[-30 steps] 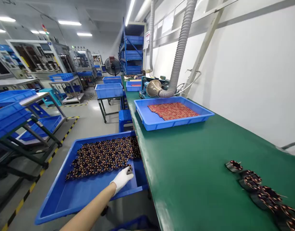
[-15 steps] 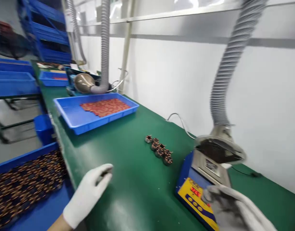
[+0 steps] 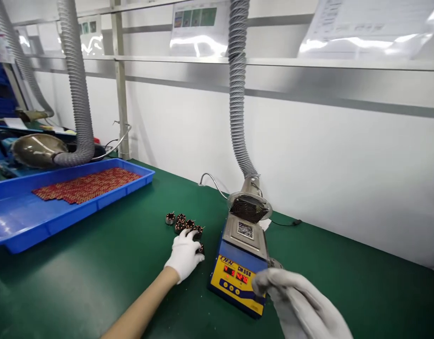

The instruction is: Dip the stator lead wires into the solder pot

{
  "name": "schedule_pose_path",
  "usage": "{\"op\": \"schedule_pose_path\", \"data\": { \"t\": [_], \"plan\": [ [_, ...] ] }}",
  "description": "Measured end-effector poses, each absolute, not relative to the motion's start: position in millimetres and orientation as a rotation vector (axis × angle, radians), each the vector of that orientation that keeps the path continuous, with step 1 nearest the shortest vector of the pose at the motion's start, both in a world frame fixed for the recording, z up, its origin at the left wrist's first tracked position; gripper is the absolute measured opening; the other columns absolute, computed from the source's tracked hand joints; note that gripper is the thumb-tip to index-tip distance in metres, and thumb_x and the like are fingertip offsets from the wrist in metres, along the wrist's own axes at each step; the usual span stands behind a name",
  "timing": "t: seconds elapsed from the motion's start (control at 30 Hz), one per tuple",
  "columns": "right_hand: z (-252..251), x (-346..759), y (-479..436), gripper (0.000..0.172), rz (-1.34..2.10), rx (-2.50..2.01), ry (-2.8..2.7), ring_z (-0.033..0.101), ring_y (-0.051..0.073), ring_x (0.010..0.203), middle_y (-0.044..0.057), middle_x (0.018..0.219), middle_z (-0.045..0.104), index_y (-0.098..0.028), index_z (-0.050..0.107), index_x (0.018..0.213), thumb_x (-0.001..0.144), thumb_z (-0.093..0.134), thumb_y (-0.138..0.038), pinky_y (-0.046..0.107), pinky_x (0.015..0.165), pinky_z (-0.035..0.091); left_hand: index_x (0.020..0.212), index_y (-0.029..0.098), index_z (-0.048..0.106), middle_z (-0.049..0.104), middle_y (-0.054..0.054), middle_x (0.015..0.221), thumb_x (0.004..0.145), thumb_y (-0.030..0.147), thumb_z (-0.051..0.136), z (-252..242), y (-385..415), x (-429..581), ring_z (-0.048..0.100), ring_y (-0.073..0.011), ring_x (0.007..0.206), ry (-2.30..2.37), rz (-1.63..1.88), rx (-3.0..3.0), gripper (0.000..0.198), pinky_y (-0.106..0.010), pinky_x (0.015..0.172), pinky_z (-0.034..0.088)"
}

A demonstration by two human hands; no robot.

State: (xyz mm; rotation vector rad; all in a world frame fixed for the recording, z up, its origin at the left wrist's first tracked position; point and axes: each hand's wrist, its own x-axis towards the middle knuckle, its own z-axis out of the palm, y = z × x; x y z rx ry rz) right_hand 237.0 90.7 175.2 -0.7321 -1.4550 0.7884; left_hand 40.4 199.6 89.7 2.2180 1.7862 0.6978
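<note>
My left hand [image 3: 184,256], in a white glove, reaches over a small group of copper-wound coils [image 3: 180,221] on the green table. Its thumb and fingers close around a dark coil [image 3: 201,248] at the near end of the group, which the glove partly covers. My right hand [image 3: 298,301], its glove greyed at the fingertips, is beside the front right corner of a blue and yellow solder pot [image 3: 240,278] with lit red digits. The right fingers are bent and pressed together; what they hold, if anything, is hidden.
A blue tray [image 3: 96,203] with rows of red and copper parts [image 3: 89,184] lies on the left. Over the pot hangs a fume hood [image 3: 250,205] on a grey ribbed hose [image 3: 238,94]. A cable [image 3: 213,179] runs along the white wall behind the table.
The view has swung right. My left hand has moved from bare table forward to the coils and closed on one. My right hand remains by the solder pot, whose displayed digits differ.
</note>
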Motion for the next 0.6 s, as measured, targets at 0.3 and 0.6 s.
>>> {"op": "schedule_pose_path", "data": {
  "t": [0.3, 0.6],
  "plan": [
    [148.8, 212.4, 111.0, 0.036, 1.238, -0.666, -1.088, 0.060, 0.025, 0.105, 0.007, 0.117, 0.064, -0.026, 0.066, 0.106, 0.081, 0.056, -0.050, 0.039, 0.087, 0.051, 0.104, 0.026, 0.058, 0.051, -0.007, 0.131, 0.081, 0.034, 0.058, 164.9, 127.9, 60.2, 0.044, -0.0255, 0.123, 0.713, 1.137, 2.125, 0.025, -0.040, 0.101, 0.039],
    [152.1, 239.8, 112.0, 0.013, 0.682, -0.757, -1.174, 0.065, 0.017, 0.084, 0.002, 0.088, 0.072, -0.026, 0.071, 0.084, 0.077, 0.066, -0.036, 0.025, 0.077, 0.053, 0.107, 0.027, 0.057, 0.067, -0.006, 0.104, 0.067, 0.020, 0.066, 158.6, 124.1, 106.3, 0.063, -0.0251, 0.092, 0.913, 1.665, 2.392, 0.042, -0.038, 0.078, 0.054]
  ]
}}
